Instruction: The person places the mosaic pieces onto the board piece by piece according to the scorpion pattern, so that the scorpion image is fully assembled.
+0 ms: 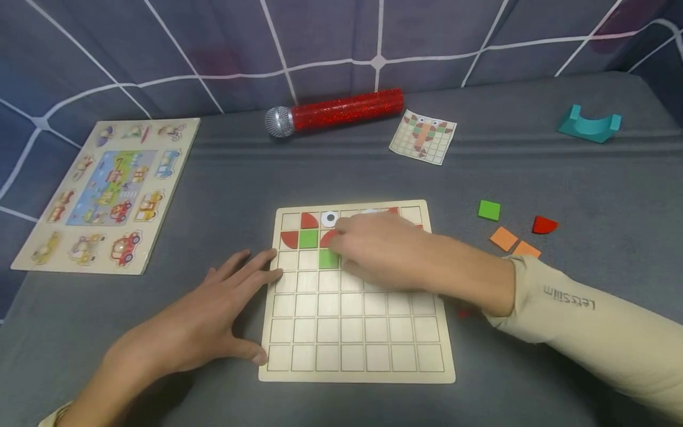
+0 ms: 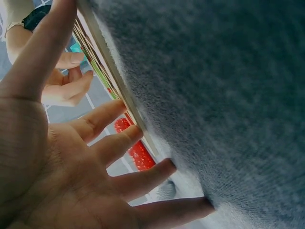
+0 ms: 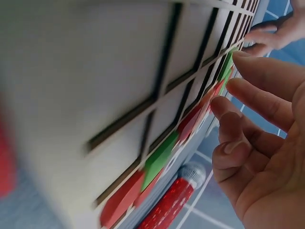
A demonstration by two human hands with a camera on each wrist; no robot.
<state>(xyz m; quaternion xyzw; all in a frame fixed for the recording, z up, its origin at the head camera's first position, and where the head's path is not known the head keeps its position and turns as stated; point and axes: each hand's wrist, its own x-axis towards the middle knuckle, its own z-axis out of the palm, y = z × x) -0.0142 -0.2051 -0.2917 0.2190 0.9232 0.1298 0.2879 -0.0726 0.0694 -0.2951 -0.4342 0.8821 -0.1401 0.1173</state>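
Grey fabric-covered tabletop (image 1: 224, 178) is carrying a pale wooden grid board (image 1: 351, 330), centre frame. Left hand (image 1: 194, 326), fingers wide, is touching its left edge; right hand (image 1: 392, 252) is covering upper cells, cannot tell its hold. Apparently seating green square tiles (image 1: 308, 239); next move likely calls for careful alignment.

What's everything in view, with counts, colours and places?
Grid board: 1, pale wood, middle
Board pieces: several, red and green, board's upper rows
Eye pieces: at least 1, white and black, top row
Loose squares: 1 green, 2 orange, right
Loose red pieces: at least 2, red, right of board
Microphone: 1, red and silver, behind board
Pattern card: 1, multicoloured, behind board
Curved stand: 1, teal, far right
Picture puzzle: 1, multicoloured, left
Tabletop: 1, grey, beneath
Backdrop: 1, blue, far side
Sleeves: 2, beige, forearms
Left hand: 1, at board's left edge
Right hand: 1, over board's upper part
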